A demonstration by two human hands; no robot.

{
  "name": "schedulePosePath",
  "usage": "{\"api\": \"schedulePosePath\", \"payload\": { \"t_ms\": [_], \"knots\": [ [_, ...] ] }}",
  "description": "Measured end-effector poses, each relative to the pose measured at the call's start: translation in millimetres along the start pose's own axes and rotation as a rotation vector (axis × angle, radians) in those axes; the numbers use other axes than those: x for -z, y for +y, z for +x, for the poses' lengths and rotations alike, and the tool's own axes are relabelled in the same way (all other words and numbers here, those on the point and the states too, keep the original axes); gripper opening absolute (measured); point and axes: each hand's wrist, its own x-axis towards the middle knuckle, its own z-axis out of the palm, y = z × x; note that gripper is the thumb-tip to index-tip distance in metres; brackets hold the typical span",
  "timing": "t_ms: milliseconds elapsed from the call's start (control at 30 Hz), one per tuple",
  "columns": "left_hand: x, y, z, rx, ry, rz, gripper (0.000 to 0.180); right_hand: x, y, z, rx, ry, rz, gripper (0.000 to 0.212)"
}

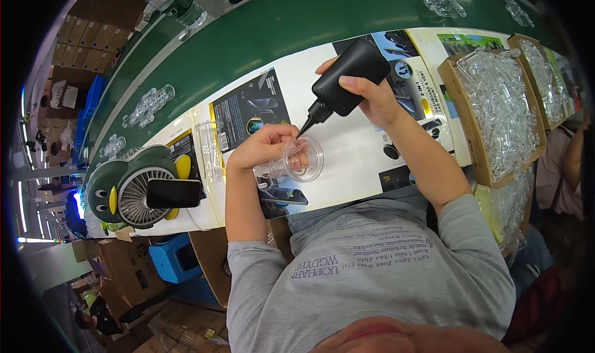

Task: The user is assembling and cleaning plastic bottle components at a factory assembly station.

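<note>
In my left hand (265,147) is a clear plastic part with a round, cup-like end (312,161); the fingers close around its narrower side. A black squeeze bottle (354,74) with a pointed nozzle is gripped in my right hand (370,96), tilted down to the left. The nozzle tip meets the area at my left fingertips, by the rim of the clear part. Whether it touches the plastic or anything comes out, I cannot tell. Beneath both hands lies a white printed card sheet (347,167) with dark pictures.
At right stands a cardboard box (462,105) packed with clear plastic pieces, with a second such box (545,83) beyond it. A green penguin-shaped fan (133,192) with a phone (173,194) against it is at left. Clear assemblies (149,105) rest on the green bench (260,34).
</note>
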Motion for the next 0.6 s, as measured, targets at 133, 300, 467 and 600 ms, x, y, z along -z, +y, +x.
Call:
{"api": "schedulePosePath", "payload": {
  "t_ms": [133,300,467,600],
  "knots": [
    [2.2,6.6,0.4,-0.073,0.212,0.048,0.020,7.4,2.5,7.6,-0.037,0.239,-0.015,0.033],
    [13.0,-3.9,9.2,-0.369,0.500,-0.146,0.031,32.1,27.3,19.3,0.315,0.293,-0.987,0.049],
    [23.2,-11.3,11.2,-0.511,0.584,-0.341,0.041,25.0,47.0,16.0,0.015,0.201,-1.147,0.062],
    [24.0,-12.2,11.0,-0.632,0.627,-0.383,0.052,7.0,35.8,10.2,0.287,0.146,-1.387,0.060]
  ]
}}
